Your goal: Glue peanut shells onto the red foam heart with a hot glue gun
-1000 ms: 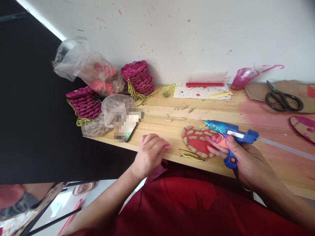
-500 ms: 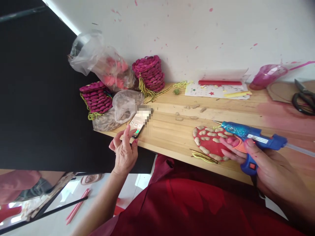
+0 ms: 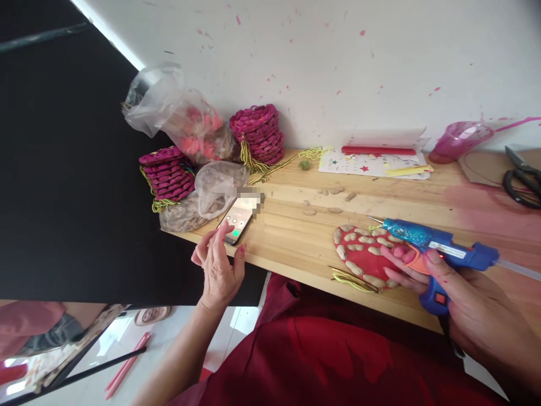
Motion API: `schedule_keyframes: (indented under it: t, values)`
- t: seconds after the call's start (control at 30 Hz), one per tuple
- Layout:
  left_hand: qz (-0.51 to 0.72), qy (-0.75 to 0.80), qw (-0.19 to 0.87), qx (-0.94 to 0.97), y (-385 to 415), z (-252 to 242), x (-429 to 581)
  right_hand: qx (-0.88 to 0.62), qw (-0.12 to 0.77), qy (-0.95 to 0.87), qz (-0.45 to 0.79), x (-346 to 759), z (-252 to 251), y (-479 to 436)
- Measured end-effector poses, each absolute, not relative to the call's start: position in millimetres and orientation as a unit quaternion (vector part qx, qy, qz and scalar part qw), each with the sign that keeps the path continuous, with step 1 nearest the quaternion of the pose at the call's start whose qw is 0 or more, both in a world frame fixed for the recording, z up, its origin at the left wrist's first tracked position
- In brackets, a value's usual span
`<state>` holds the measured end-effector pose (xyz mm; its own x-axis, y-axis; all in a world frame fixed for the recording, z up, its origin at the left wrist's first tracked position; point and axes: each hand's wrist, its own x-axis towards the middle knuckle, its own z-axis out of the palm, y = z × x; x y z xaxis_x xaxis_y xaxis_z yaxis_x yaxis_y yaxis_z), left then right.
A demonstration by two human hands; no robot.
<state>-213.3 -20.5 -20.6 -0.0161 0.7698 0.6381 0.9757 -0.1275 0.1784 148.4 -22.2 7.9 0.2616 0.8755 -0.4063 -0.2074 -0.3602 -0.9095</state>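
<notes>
My right hand [image 3: 460, 293] grips a blue glue gun [image 3: 431, 245] by its handle, nozzle pointing left over a red heart-shaped piece [image 3: 363, 254] studded with peanut shells on the wooden table [image 3: 296, 231]. My left hand [image 3: 217, 262] is open, fingers apart, one fingertip touching the lit screen of a phone [image 3: 236, 217] that lies near the table's front left edge. Yellow-green cord [image 3: 353, 279] lies in front of the heart.
At the table's left end stand two stacks of magenta woven pieces [image 3: 257, 132] [image 3: 167, 175] and plastic bags [image 3: 177, 113] [image 3: 203, 194]. Loose peanut shells [image 3: 332, 194] lie mid-table. Star paper [image 3: 372, 163], a pink cup [image 3: 459, 138] and scissors [image 3: 522, 177] sit at the back right.
My left hand moved from a fist near the table edge leftward to the phone and opened, a finger now on the screen. The right hand keeps holding the glue gun.
</notes>
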Motion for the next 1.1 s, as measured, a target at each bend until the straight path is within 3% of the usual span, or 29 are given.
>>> schedule_keyframes:
  t: [0.3, 0.77, 1.1]
  values:
    - [-0.323, -0.566, 0.119, -0.749, -15.7, -20.2, -177.6, -0.621, 0.487, -0.266, 0.554, 149.8, 7.3, -22.7]
    - [-0.319, -0.569, 0.103, -0.751, -14.8, -25.8, -171.5, -0.624, 0.495, -0.253, 0.550, 153.8, 1.1, -22.7]
    - [-0.351, -0.714, 0.093, -0.598, -8.4, -14.2, -219.6, -0.626, 0.496, -0.256, 0.545, 147.5, 11.1, -21.5]
